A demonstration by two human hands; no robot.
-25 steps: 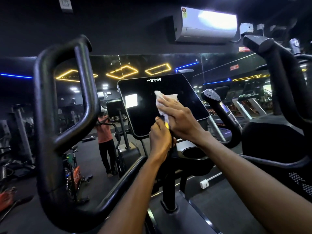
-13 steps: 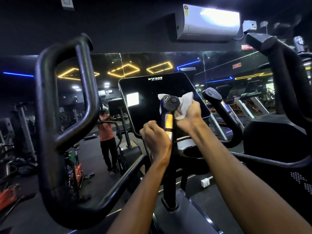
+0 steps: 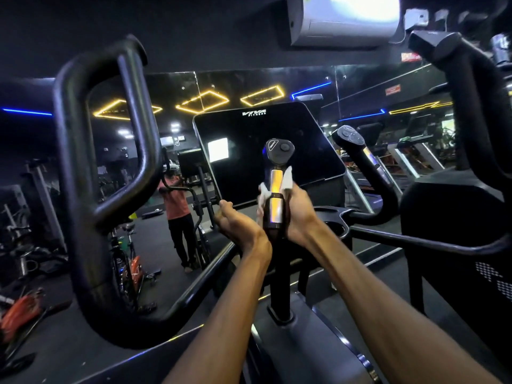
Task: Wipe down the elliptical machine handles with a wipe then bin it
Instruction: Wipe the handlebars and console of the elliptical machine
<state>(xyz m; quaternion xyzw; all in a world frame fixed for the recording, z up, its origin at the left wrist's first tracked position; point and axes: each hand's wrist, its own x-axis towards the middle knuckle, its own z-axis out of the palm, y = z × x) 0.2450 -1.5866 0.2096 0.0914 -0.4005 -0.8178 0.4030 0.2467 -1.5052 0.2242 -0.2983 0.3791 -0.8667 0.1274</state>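
Room: dark gym; mirror wall (image 3: 249,84) far, air conditioner (image 3: 346,20) above.
Floor: dark floor (image 3: 155,245), left.
Console (image 3: 266,153): black, far centre.
Handle (image 3: 275,189): upright, centre.
Wipe (image 3: 286,177): white, wrapped around handle.
Right hand (image 3: 297,214): grips wipe against handle.
Left hand (image 3: 238,225): fingers relaxed, just left of handle, holding nothing.

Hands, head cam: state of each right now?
Left hand: open, fingers relaxed beside the inner handle, holding nothing.
Right hand: gripping the wipe around that handle.

Gym, elliptical console (image 3: 266,151), wall mirror (image 3: 171,87), treadmills (image 3: 415,159)
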